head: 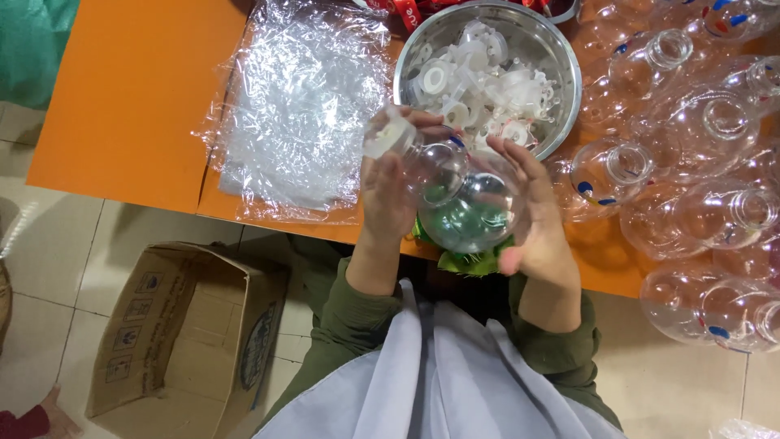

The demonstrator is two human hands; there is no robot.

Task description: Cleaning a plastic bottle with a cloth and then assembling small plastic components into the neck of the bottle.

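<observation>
**Clear bottle held between both hands above the table edge**

A clear plastic bottle [455, 191] sits between the two hands, just over the near edge of the orange table [130, 89]. Its round body faces the camera and its neck points up and to the left, ending in a white cap [387, 134]. The left hand [388, 191] is wrapped around the neck and shoulder of the bottle, fingers curled closed on it just below the cap. The right hand [540, 223] cups the bottle's round side, fingers spread and lightly bent against the plastic, so it grips rather than lies flat.

Both forearms rise from olive-green sleeves, elbows tucked close to the body, wrists angled inward toward each other. A pale grey apron [439, 382] covers the lap below.

The bottle is thin, glossy and see-through, with green showing through its base. Just beyond the hands stands a shiny metal bowl [561, 57] heaped with white plastic caps and fittings. To the right lie many more clear bottles [691, 162], uncapped, some with red and blue marks. To the left a crinkled sheet of clear plastic wrap [301, 106] is spread on the table. An open brown cardboard box [187, 325] stands on the tiled floor at lower left.
</observation>
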